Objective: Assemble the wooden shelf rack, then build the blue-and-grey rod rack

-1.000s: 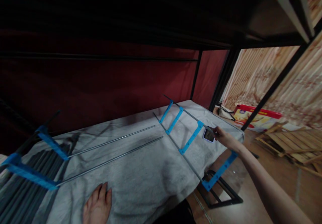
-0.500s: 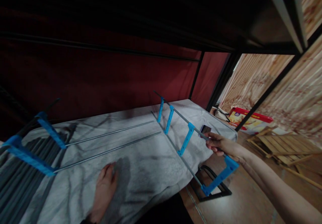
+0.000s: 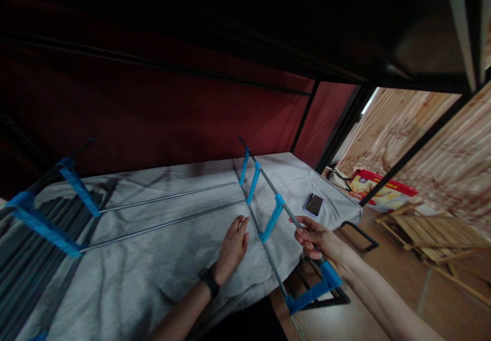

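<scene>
My right hand [image 3: 316,239] is closed around the upper grey tube [image 3: 270,180] of a ladder-like frame. Blue plastic brackets [image 3: 273,217] join that tube to a lower one, and the frame leans at an angle over the bed. Just left of the lower tube, my left hand [image 3: 233,244] hovers or rests over the grey blanket, loosely bent and holding nothing. Two thin metal rods [image 3: 164,225] run from the left-hand frame's blue brackets [image 3: 46,223] toward the right frame. Their right ends lie close to its lower tube; whether they are joined I cannot tell.
A bundle of grey tubes [image 3: 28,249] lies on the blanket [image 3: 153,274] at left. A phone [image 3: 313,204] lies beyond my right hand. Dark bed-frame bars [image 3: 414,144] cross at right. On the floor are a red-yellow box [image 3: 383,187] and a folded wooden piece [image 3: 429,233].
My left hand has moved right and forward across the blanket, up to the right frame. My right hand has brought the frame's near end left and slightly down, still gripping the tube.
</scene>
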`<action>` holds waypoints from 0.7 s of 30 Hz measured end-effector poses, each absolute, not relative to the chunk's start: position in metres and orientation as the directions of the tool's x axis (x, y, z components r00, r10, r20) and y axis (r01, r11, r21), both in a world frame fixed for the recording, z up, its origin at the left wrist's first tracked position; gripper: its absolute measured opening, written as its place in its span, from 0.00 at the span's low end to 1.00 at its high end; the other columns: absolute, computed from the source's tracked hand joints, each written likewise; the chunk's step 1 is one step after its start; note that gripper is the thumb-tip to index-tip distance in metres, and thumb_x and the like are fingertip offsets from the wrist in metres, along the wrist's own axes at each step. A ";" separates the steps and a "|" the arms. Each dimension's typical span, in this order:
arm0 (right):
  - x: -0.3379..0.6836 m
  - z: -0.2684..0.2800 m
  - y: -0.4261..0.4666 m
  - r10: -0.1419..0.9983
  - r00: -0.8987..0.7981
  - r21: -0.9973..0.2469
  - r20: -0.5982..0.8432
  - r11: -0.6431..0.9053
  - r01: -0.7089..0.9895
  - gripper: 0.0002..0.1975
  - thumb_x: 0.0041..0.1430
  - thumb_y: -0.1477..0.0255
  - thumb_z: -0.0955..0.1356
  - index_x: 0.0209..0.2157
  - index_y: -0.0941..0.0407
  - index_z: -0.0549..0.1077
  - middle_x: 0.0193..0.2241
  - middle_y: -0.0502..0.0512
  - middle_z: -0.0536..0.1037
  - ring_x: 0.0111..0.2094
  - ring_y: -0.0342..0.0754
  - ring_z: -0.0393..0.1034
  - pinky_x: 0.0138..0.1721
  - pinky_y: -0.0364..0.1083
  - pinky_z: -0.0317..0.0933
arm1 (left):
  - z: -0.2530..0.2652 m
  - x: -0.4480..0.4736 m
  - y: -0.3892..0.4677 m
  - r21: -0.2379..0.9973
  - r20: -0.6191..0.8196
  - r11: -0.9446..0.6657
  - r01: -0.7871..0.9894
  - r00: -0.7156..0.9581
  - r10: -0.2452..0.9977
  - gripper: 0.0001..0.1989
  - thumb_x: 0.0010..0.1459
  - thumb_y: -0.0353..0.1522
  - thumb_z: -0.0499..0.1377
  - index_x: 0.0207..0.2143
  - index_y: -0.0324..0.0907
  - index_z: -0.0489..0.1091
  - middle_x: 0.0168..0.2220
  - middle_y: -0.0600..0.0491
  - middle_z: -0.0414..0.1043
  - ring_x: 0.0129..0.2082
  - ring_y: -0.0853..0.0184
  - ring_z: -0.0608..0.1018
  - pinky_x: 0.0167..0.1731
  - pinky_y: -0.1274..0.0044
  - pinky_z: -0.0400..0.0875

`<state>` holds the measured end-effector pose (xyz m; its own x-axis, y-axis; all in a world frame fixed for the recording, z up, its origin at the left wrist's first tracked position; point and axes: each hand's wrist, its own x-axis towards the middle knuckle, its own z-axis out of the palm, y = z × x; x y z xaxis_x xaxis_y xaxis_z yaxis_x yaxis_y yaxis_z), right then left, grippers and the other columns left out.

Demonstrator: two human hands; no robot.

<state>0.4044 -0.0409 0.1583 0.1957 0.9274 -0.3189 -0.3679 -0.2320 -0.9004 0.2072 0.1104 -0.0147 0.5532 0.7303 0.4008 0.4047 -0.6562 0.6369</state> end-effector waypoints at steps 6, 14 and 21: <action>0.409 0.150 -0.045 0.940 0.247 -0.969 -0.234 -0.247 0.021 0.30 0.52 0.54 0.73 0.51 0.53 0.66 0.30 0.48 0.72 0.18 0.37 0.55 0.15 0.39 0.51 | -0.004 0.249 0.095 0.600 0.342 -0.738 0.309 0.734 0.586 0.31 0.60 0.23 0.48 0.66 0.46 0.56 0.65 0.47 0.60 0.65 0.62 0.62 0.65 0.66 0.59; 0.420 0.126 -0.060 0.949 0.290 -0.832 -0.120 -0.256 0.492 0.33 0.63 0.52 0.64 0.64 0.53 0.59 0.52 0.60 0.73 0.46 0.51 0.73 0.46 0.50 0.70 | -0.020 0.268 0.103 0.733 0.114 -0.568 0.375 0.755 0.645 0.21 0.65 0.36 0.53 0.59 0.43 0.64 0.57 0.45 0.71 0.57 0.61 0.72 0.58 0.70 0.66; 0.394 0.152 -0.070 0.826 0.365 -0.520 0.430 -0.104 0.848 0.26 0.62 0.60 0.66 0.60 0.51 0.67 0.60 0.63 0.67 0.61 0.61 0.61 0.61 0.63 0.57 | -0.004 0.277 0.096 0.565 -0.014 -0.596 0.571 0.729 0.685 0.14 0.68 0.35 0.48 0.50 0.43 0.67 0.43 0.46 0.78 0.44 0.60 0.80 0.44 0.70 0.72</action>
<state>0.3945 -0.0698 0.1519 0.3646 0.8261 0.4297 0.8477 -0.1035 -0.5202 0.2769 0.0965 -0.0041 0.7288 0.6846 -0.0140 0.5705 -0.5959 0.5651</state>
